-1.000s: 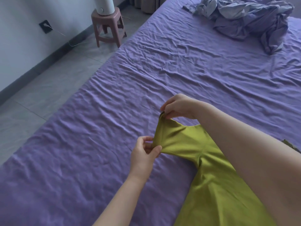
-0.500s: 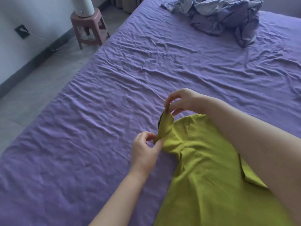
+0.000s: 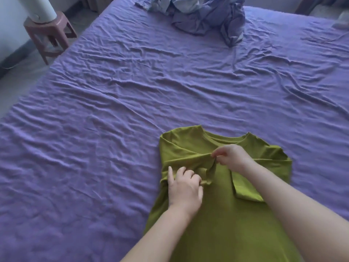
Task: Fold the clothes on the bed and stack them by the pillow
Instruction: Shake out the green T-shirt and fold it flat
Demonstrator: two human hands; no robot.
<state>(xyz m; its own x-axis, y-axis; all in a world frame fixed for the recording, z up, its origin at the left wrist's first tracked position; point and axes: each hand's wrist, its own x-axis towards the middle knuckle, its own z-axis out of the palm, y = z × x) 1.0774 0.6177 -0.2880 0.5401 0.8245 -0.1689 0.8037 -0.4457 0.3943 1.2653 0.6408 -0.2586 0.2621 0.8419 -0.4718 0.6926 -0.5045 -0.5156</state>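
Green shirt [image 3: 222,214] lies flat on the purple bed [image 3: 113,110], collar away from the person. Left hand [image 3: 184,188] pinches the folded-in sleeve's edge, fingers curled; right hand [image 3: 231,157] pinches that same sleeve nearer the collar. Crumpled bedding [image 3: 205,17] sits far back.

You have a matt, smooth-knit green cloth shirt [image 3: 217,214] on a creased matt purple bed sheet [image 3: 113,95]; upper left, a glossy plastic stool [image 3: 48,33].
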